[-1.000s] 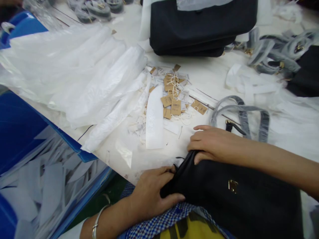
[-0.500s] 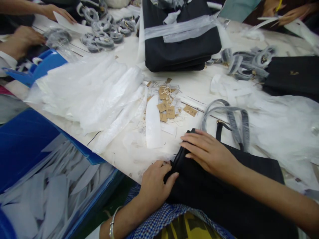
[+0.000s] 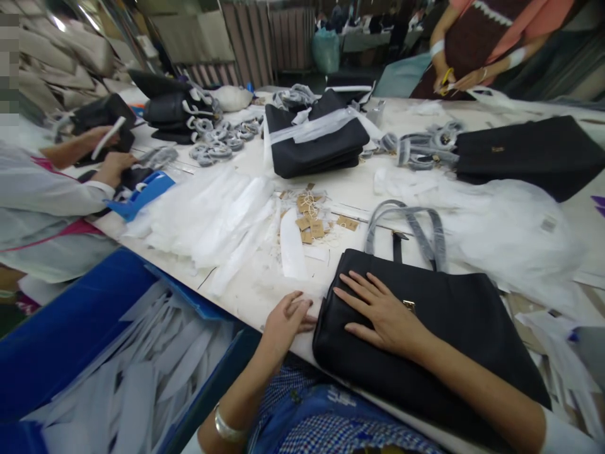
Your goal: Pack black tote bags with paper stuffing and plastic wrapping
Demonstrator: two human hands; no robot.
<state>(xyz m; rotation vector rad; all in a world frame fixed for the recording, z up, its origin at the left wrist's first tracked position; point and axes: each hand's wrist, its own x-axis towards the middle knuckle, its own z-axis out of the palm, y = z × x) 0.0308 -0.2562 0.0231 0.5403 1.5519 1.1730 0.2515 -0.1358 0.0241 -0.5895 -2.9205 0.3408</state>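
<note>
Head view: black bag [image 3: 456,312], lying flat, presumably steadied by right hand [image 3: 385,313], spread wide; left hand [image 3: 287,320] half-curled alongside, contents unclear.

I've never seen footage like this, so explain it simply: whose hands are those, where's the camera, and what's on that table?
No machine here: these are a person's own bare hands. Every picture comes from one camera worn on that person's head, looking forward and down. The right hand lies spread on a black handbag at the edge of a white table. The left hand is beside the bag, fingers partly bent; I can't tell whether it holds anything. Farther in lie brown tags, white plastic sheets and other black bags. Below the table's edge, a blue bin holds white strips.
</note>
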